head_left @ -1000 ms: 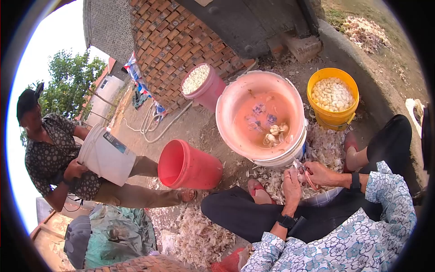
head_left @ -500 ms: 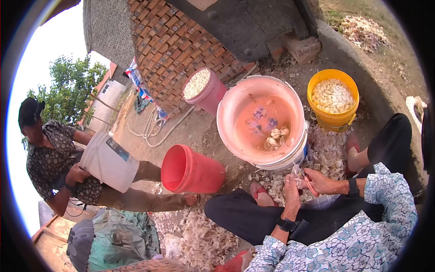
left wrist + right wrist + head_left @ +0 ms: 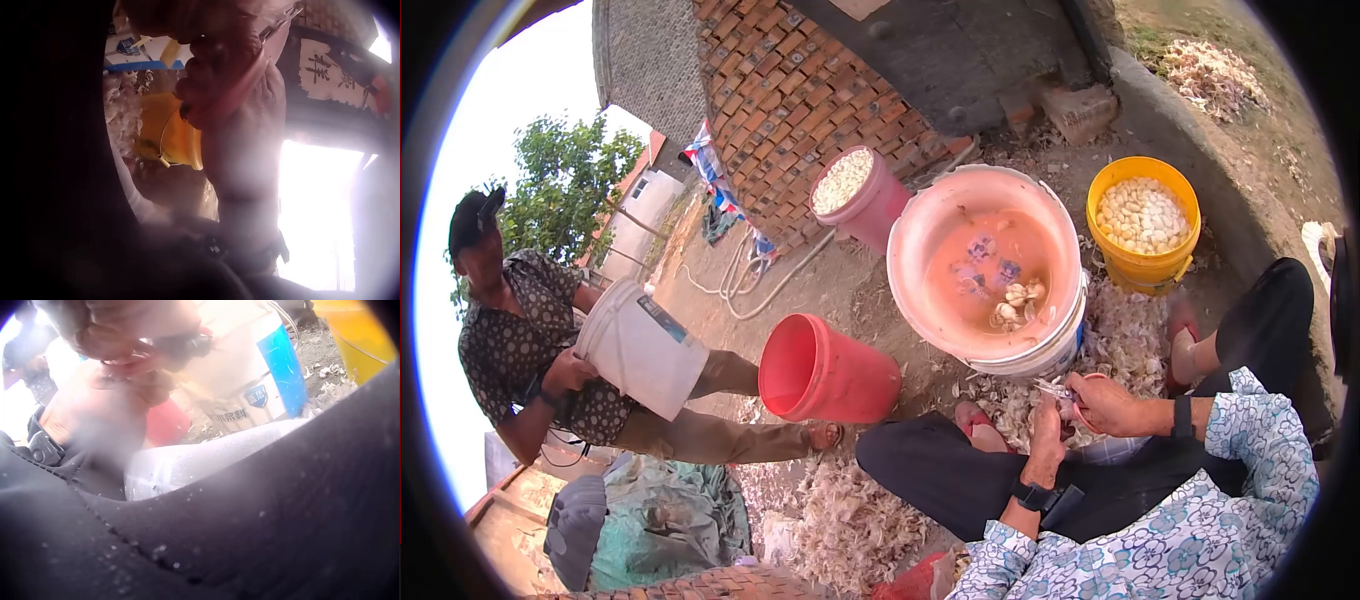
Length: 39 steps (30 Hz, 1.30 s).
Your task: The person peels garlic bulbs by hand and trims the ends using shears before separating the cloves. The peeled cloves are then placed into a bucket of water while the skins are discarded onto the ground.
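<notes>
In the head view my right hand (image 3: 1106, 404) grips scissors (image 3: 1055, 388) by their pink handles, blades pointing over the left hand. The left wrist view shows the pink handle (image 3: 234, 97) looped across that hand's fingers. My left hand (image 3: 1048, 428) is curled just beside it and pinches what looks like a garlic bulb, mostly hidden by fingers. Just beyond both hands stands a large pinkish-white bucket (image 3: 912, 300). Inside it, peeled garlic (image 3: 1018, 300) and purplish pieces (image 3: 982, 248) lie at the bottom.
Another person (image 3: 520, 330) holds a white bucket (image 3: 640, 345) at left, behind a red bucket (image 3: 855, 375) lying tilted. A yellow bucket (image 3: 1097, 205) and a pink bucket (image 3: 878, 205) hold garlic cloves. Garlic skins (image 3: 840, 520) litter the ground. A low wall (image 3: 1200, 150) runs along the right.
The scissors have turned, their blades now lying more sideways toward the left hand. Both hands stay close together. The head view has shifted slightly; the other person still holds the white bucket.
</notes>
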Motion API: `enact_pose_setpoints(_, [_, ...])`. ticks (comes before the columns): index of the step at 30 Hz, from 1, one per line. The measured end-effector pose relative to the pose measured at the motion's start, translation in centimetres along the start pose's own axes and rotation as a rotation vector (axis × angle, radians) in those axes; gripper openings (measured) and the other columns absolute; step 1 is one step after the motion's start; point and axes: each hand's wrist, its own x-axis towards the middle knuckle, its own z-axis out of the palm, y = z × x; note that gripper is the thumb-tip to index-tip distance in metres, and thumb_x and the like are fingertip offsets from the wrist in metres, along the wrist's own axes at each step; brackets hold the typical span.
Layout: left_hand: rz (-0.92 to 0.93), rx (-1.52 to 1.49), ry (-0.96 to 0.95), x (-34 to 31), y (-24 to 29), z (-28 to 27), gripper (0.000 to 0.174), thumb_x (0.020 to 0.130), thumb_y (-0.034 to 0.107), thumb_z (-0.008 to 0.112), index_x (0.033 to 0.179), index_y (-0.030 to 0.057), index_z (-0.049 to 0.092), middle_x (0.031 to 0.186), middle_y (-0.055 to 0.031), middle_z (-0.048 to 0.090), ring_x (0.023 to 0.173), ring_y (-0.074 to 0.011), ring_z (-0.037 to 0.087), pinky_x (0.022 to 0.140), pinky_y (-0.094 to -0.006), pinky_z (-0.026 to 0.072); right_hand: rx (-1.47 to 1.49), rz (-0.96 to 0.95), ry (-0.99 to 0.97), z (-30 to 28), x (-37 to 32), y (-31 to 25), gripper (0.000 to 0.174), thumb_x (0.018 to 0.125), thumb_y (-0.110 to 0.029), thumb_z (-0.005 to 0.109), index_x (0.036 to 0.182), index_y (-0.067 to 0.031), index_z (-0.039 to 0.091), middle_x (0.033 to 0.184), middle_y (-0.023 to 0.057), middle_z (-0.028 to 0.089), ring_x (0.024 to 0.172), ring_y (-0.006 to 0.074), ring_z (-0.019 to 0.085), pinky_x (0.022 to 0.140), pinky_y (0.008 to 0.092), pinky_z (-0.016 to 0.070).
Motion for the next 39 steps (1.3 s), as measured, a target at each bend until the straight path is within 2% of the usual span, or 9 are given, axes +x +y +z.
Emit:
enact_pose_setpoints(2, [-0.078,0.009,-0.005,-0.6,0.6,-0.1,0.018,0.088,0.030,0.047,0.080,0.0160,0.055,0.063,0.0042,0.049,0.049,-0.0082,0.040,0.045,-0.0255,0.0289,-0.060,-0.137,0.006,-0.2,0.0,-0.6,0.024,0.089,-0.018,0.056,0.089,0.0025,0.045,0.071,0.0252,0.054,0.065,0.0449,0.052,0.056,0.0481,0.0402])
enact_pose_setpoints(12, [-0.032,0.018,0.001,2.4,-2.1,-1.8,0.019,0.087,0.028,0.050,0.086,0.0124,0.060,0.076,-0.0009,0.056,0.064,-0.0134,0.051,0.053,-0.0280,0.0376,0.000,0.053,-0.115,0.9,0.8,0.1,0.020,0.090,-0.015,0.052,0.096,0.0024,0.046,0.074,0.0242,0.057,0.068,0.0440,0.055,0.059,0.0476,0.0426])
enact_pose_setpoints(16, [0.091,-0.054,0.191,-0.3,0.0,1.5,0.029,0.095,0.037,0.043,0.077,0.0164,0.053,0.061,0.0028,0.044,0.044,-0.0101,0.038,0.039,-0.0245,0.0249,0.068,-0.072,0.111,3.3,1.7,2.3,0.020,0.089,-0.009,0.049,0.097,0.0054,0.038,0.060,0.0253,0.052,0.057,0.0460,0.055,0.049,0.0490,0.0411])
enact_pose_setpoints(17, [0.041,-0.054,0.114,-0.2,0.4,0.9,0.028,0.096,0.034,0.046,0.093,0.0092,0.059,0.084,-0.0023,0.057,0.082,-0.0147,0.055,0.070,-0.0305,0.0453,0.113,-0.015,0.068,2.5,1.6,1.2,0.020,0.089,-0.009,0.049,0.100,0.0060,0.040,0.061,0.0260,0.053,0.058,0.0465,0.055,0.049,0.0476,0.0415])
enact_pose_setpoints(19, [0.069,-0.051,0.071,0.1,0.7,1.0,0.028,0.096,0.034,0.044,0.085,0.0118,0.056,0.072,0.0004,0.054,0.059,-0.0111,0.051,0.050,-0.0268,0.0407,0.291,0.089,0.009,1.7,1.8,0.9,0.023,0.096,-0.021,0.049,0.100,0.0018,0.046,0.057,0.0134,0.051,0.049,0.0214,0.052,0.044,0.0370,0.0388])
enact_pose_setpoints(22, [0.135,0.010,0.092,-1.0,1.9,2.0,0.029,0.098,0.034,0.041,0.088,0.0111,0.055,0.066,0.0023,0.053,0.045,-0.0059,0.045,0.036,-0.0207,0.0277,0.762,0.319,-0.142,1.2,2.2,1.8,0.023,0.098,-0.029,0.050,0.101,-0.0062,0.048,0.064,-0.0048,0.045,0.055,0.0028,0.043,0.043,0.0210,0.0338])
enact_pose_setpoints(27, [0.179,-0.052,-0.133,-1.0,1.8,0.9,0.033,0.099,0.038,0.040,0.102,0.0092,0.056,0.068,0.0007,0.056,0.048,-0.0060,0.048,0.038,-0.0181,0.0274,1.218,0.490,-0.260,-0.4,1.9,1.9,0.020,0.096,-0.026,0.055,0.106,-0.0098,0.052,0.077,-0.0070,0.052,0.061,0.0016,0.047,0.048,0.0165,0.0367])
enact_pose_setpoints(32, [0.073,-0.240,-0.330,-0.6,1.9,0.4,0.037,0.099,0.038,0.041,0.114,0.0084,0.056,0.072,0.0002,0.059,0.050,-0.0062,0.049,0.041,-0.0166,0.0294,1.170,0.401,-0.296,-0.8,1.8,1.7,0.016,0.095,-0.026,0.057,0.101,-0.0121,0.053,0.072,-0.0050,0.054,0.058,0.0027,0.046,0.048,0.0172,0.0364])
enact_pose_setpoints(39, [0.024,-0.196,-0.020,-0.5,1.8,0.3,0.034,0.096,0.041,0.046,0.101,0.0104,0.060,0.077,0.0006,0.060,0.056,-0.0095,0.052,0.047,-0.0233,0.0392,0.992,0.283,-0.363,-0.4,2.0,2.5,0.020,0.093,-0.025,0.060,0.103,-0.0082,0.054,0.082,-0.0008,0.058,0.069,0.0031,0.051,0.056,0.0181,0.0417])
